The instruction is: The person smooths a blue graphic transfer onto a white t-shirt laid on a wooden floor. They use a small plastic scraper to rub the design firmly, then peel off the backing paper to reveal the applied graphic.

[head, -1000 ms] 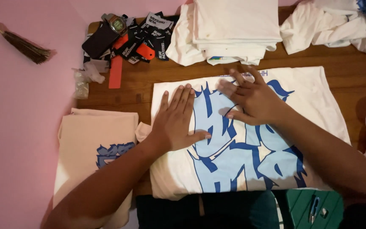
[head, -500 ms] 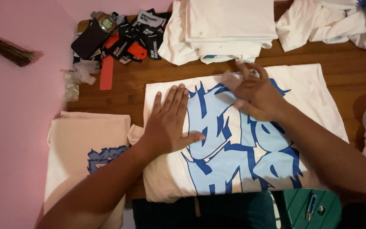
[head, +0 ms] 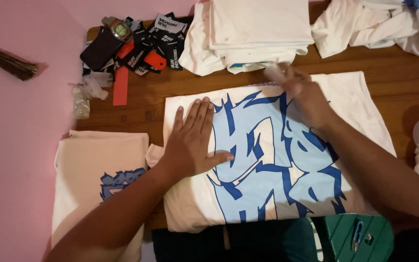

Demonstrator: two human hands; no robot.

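- White T-shirt [head: 364, 102]: lies flat on the wooden tabletop [head: 403, 63], print side up, in the middle of the view; a large light-blue and dark-blue graphic fills most of its upper face.
- Left hand [head: 192, 140]: rests palm down on the shirt's left part, at the graphic's left edge; fingers [head: 197, 114] extended and slightly spread, thumb angled out to the right onto the print. It holds nothing.
- Right hand [head: 306, 99]: lies on the shirt's upper middle, near its top edge; motion blur hides the fingertips, so it cannot be told whether the fingers are spread or pinching cloth.
- Second folded shirt [head: 98, 165]: cream in colour, just left of the white one and overhanging the tabletop's left edge; a small blue graphic shows on it beside the left forearm.
- Stack of folded white garments [head: 260, 24]: at the top centre, just above the shirt; more crumpled white cloth [head: 360, 29] lies to its right.
- Black rectangular tags [head: 156, 36]: a loose heap with white print at the tabletop's upper left corner, mixed with an orange tag [head: 155, 60]; a long orange strip [head: 120, 86] lies below them.
- Wristwatch [head: 118, 29]: on a dark pouch [head: 100, 48] at the heap's left.
- Clear plastic bag [head: 84, 94]: small, crumpled, at the left edge.
- Green object [head: 364, 237]: bottom right, below the shirt.
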